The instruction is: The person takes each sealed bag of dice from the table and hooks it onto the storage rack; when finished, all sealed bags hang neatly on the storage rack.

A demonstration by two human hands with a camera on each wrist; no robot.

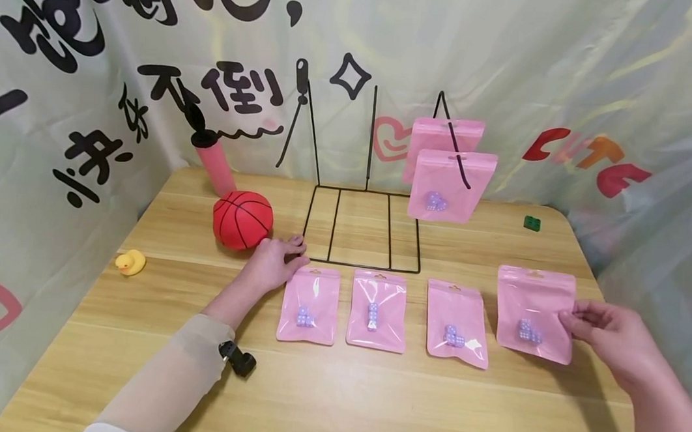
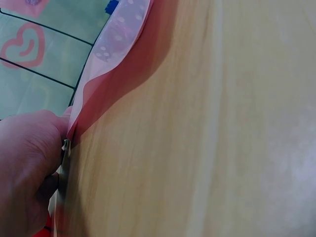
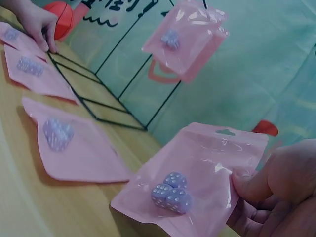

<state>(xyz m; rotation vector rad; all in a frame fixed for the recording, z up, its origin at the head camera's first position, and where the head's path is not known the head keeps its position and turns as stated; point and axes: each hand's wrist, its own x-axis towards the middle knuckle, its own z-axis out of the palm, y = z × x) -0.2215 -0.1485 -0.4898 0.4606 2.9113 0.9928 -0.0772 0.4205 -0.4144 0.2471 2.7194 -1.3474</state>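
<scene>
My right hand (image 1: 616, 331) pinches the right edge of a pink zip bag (image 1: 539, 285) between thumb and fingers. Lavender dice (image 3: 173, 193) show through its front. Over at the black wire rack (image 1: 355, 265), my left hand (image 1: 273, 261) holds the front left corner of the base with thumb and fingertips. Two pink bags (image 1: 451, 172) of the same kind hang one behind the other on the rack's right hook (image 1: 455, 133). Three more lie in a row in front of the rack: a left bag (image 1: 310, 286), a middle bag (image 1: 379, 289) and a right bag (image 1: 455, 306), each with dice inside.
Left of the rack sit a red basketball (image 1: 242, 220), a pink bottle with a black top (image 1: 214, 160) and a yellow rubber duck (image 1: 130, 262). A green toy brick (image 1: 531, 223) lies at the back right. Printed cloth (image 1: 506, 68) surrounds the wooden table (image 1: 336, 405).
</scene>
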